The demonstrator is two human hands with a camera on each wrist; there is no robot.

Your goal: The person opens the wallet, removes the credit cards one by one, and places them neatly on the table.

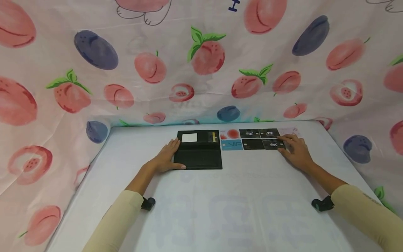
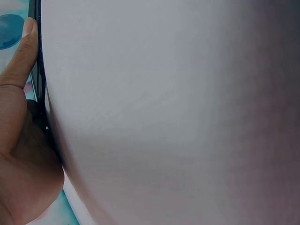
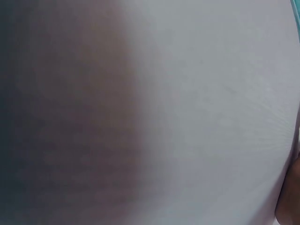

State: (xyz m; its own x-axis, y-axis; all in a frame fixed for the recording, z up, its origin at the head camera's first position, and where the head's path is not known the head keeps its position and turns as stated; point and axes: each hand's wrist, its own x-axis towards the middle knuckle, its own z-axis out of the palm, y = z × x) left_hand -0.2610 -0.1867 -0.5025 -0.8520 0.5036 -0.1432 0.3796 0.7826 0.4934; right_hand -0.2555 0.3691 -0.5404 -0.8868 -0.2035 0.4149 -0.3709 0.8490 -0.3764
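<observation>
A black wallet lies unfolded on the table, with a white panel and a card slot in its upper half. My left hand rests spread along the wallet's left side, its thumb on the lower half near the bottom edge. Right of the wallet, cards lie in two rows. My right hand touches the right end of a black Vip card in the lower row with thumb and fingertips. Beside that card are a plain black card and a blue VIP card.
The upper row holds a red-patterned card, two black Vip cards and a pale pink card partly behind the right hand. A white cloth covers the table. A fruit-print curtain hangs behind and at both sides.
</observation>
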